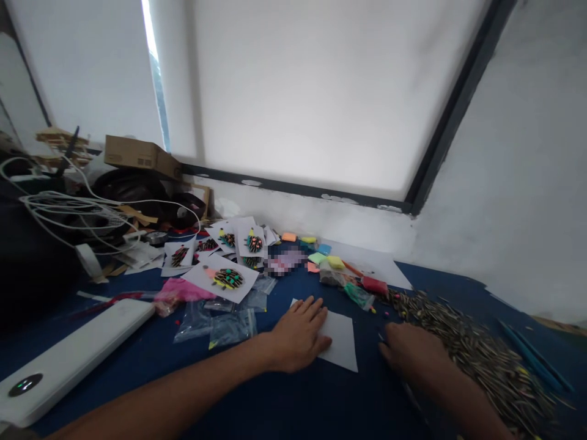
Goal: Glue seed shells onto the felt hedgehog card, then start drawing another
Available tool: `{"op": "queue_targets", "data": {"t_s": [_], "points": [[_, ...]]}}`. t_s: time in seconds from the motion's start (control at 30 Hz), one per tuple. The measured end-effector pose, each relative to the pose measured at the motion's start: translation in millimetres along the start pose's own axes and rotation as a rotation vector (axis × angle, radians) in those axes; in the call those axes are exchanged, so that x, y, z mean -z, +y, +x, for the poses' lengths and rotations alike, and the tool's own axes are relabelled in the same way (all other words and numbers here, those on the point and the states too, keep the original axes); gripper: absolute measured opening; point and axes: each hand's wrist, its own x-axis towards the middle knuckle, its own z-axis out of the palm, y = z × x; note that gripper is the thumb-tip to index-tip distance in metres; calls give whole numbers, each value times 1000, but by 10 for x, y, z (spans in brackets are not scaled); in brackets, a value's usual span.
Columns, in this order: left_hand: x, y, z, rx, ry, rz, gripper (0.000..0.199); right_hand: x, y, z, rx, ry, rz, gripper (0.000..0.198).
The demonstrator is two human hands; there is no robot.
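Note:
My left hand (300, 335) lies flat, fingers outstretched, over the left part of a blank white paper card (342, 342) on the blue table. To the right of the card, my right hand (413, 351) is closed, fingers curled down near the tabletop. A thin pen-like stick (415, 403) runs beneath it, blurred, its other end showing by the fingertips. Beyond that hand spreads a big heap of striped sunflower seeds (477, 342). Left of the card, a finished picture card (224, 278) carries a hedgehog shape of seeds and coloured clay.
More picture cards (252, 238) overlap at the back. Clay blocks (334, 263) and a red packet (375, 285) lie beyond the blank card. Clear plastic bags (233, 327), pink plastic (183, 290) and a long white device (77, 354) are left. Cables (77, 211) and a carton (140, 153) crowd the corner.

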Motion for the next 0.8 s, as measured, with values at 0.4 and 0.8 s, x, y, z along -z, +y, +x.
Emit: {"op": "queue_targets", "data": {"t_s": [0.4, 0.8], "points": [[134, 17, -54, 29, -54, -28, 75, -76, 4, 161, 225, 228, 762, 15], [47, -10, -11, 30, -15, -6, 73, -108, -483, 277, 258, 53, 1789, 43]]}}
